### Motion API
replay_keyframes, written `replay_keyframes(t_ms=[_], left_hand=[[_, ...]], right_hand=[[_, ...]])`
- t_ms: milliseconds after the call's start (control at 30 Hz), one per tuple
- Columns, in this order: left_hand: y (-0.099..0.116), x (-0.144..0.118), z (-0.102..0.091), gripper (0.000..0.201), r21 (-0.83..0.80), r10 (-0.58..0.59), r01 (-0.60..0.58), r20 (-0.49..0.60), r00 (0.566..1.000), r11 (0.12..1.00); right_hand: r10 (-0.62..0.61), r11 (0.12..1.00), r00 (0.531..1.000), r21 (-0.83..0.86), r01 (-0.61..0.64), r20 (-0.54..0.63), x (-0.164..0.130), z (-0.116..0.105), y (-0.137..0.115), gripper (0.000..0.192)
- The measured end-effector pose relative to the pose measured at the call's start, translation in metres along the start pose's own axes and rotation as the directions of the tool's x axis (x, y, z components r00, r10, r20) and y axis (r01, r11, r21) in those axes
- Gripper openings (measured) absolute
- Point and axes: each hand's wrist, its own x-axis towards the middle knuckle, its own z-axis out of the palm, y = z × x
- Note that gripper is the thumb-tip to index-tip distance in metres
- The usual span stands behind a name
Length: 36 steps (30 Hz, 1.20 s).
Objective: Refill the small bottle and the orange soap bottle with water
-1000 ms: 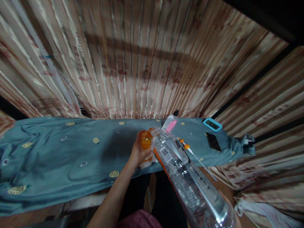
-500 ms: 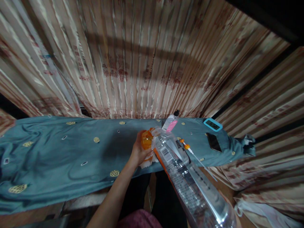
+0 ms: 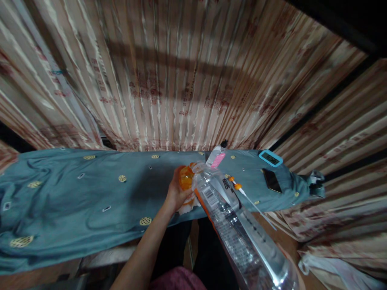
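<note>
Centrally, left hand (image 3: 175, 195) fingers wrapped around an orange container (image 3: 186, 179); beside them, a tilted clear plastic bottle (image 3: 238, 233) with a barcode label, its writing illegible; right hand's fingers hidden.

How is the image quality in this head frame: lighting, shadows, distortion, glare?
Head view: dim, warm light; strong wide-angle bending bows the curtain stripes and the teal cloth. A bar-shaped shadow crosses the curtain. Soft glare streaks the clear bottle, whose near end looms large and slightly soft. The left hand on the orange container is shaded but readable; the right hand is mostly hidden behind the bottle.
</note>
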Motion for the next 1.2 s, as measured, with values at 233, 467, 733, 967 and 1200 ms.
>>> replay_keyframes(t_ms=[233,467,733,967,1200], left_hand=[[-0.001,0.001,0.0,0.083,0.026,0.009,-0.009,-0.03,0.999,1.0],[0.0,0.001,0.0,0.082,0.05,0.023,-0.022,-0.023,0.999,0.999],[0.004,0.0,-0.007,0.078,0.044,0.01,-0.01,0.018,1.0,0.999],[0.0,0.001,-0.007,0.078,0.031,0.047,-0.048,0.043,0.998,0.998],[-0.004,0.001,-0.007,0.078,0.035,0.065,-0.066,0.041,0.997,0.997]], right_hand=[[0.353,0.923,0.871,0.023,-0.383,0.342,0.087,-0.083,0.062,0.04],[0.441,0.834,0.775,0.113,-0.541,0.453,0.077,-0.086,0.082,0.03],[0.265,0.948,0.861,0.044,-0.314,0.434,0.06,-0.052,0.036,0.027],[0.253,0.943,0.913,0.13,-0.307,0.319,0.045,-0.043,0.031,0.034],[0.488,0.773,0.804,0.26,-0.578,0.339,0.056,-0.052,0.038,0.039]])
